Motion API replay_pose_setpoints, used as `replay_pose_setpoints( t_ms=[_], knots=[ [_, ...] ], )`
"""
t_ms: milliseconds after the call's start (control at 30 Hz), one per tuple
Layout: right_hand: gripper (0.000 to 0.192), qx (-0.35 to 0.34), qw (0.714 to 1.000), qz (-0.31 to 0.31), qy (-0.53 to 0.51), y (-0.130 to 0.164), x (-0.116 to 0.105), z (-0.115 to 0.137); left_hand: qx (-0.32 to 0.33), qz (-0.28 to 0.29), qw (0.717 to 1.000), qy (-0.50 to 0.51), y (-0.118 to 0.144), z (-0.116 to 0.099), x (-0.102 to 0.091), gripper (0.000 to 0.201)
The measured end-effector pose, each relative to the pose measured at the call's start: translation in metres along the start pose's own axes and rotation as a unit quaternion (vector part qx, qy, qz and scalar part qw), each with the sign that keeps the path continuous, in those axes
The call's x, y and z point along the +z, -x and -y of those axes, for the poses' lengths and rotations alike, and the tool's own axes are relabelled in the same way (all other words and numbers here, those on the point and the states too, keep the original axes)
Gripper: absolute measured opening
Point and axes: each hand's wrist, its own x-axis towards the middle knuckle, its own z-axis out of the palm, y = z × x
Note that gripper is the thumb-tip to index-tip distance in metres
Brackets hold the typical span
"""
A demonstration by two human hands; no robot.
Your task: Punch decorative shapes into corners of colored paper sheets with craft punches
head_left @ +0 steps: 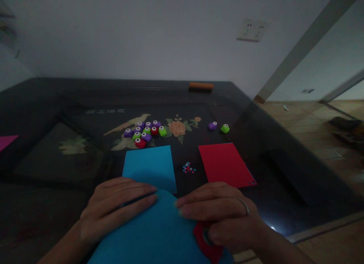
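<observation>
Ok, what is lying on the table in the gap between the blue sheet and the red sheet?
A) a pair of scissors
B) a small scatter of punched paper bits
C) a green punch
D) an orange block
B: a small scatter of punched paper bits in pink and blue lies on the dark table between the blue sheet and the red sheet; the green punch sits farther back.

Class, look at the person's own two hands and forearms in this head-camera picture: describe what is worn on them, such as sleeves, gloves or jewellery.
Both hands are bare, with no gloves. The right hand wears a thin, plain, silvery ring on one finger. The left hand shows no ring or other jewellery. Both forearms are uncovered as far as the picture's lower edge, with no sleeve, watch or bracelet in view.
</observation>
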Motion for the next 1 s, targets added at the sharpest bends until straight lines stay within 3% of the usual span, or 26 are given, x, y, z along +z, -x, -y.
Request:
replay_pose_setpoints(
  t_ms=[167,267,467,1000],
  knots=[
    [0.025,-0.001,0.998,-0.048,-0.028,-0.0019,0.0026,-0.0005,-0.008,-0.027,0.999,0.021,0.0001,-0.0007,0.0029,0.035],
    [0.024,0.001,0.998,-0.034,-0.044,-0.0032,0.0021,-0.0016,-0.014,-0.037,0.999,0.035,-0.0003,-0.0015,0.0045,0.035],
    [0.023,-0.020,0.998,-0.049,-0.036,-0.0021,0.0035,-0.0046,-0.043,-0.006,0.997,0.058,-0.0002,-0.0031,0.0042,0.038],
    [0.026,0.007,0.996,-0.052,-0.076,0.0002,0.0087,-0.0019,-0.059,-0.023,0.994,0.090,-0.0001,-0.0076,0.0089,0.039]
  ],
)
